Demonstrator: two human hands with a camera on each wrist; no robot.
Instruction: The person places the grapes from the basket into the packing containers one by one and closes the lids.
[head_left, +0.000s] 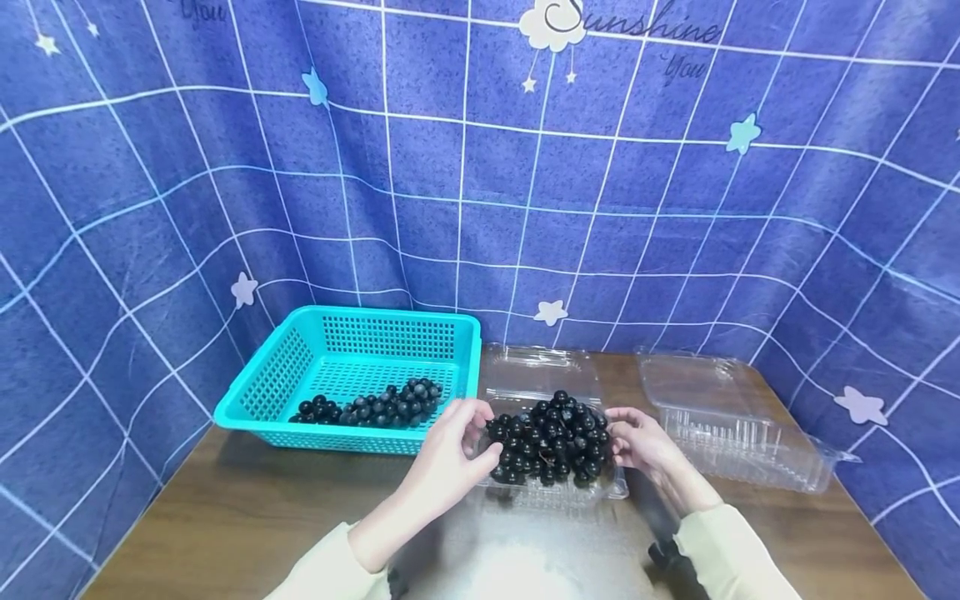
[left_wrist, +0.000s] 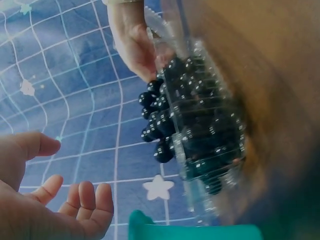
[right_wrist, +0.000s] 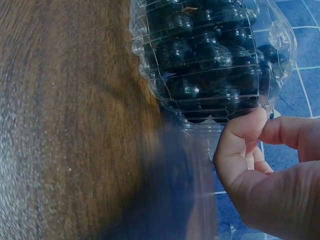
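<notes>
Five fingers point(left_wrist: 86, 195) of the left hand point(head_left: 450, 454) bend loosely, empty; the right hand point(head_left: 643, 442) pinches the box point(head_left: 555, 497) heaped with grapes point(head_left: 551, 437) on the bench point(head_left: 300, 492); likely a settling step; next, tuck them low for the lid point(head_left: 542, 372) behind

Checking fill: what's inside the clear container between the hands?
Dark grapes, heaped above the rim of the clear container. They cover its floor; the heap's middle can't be seen either.
</notes>
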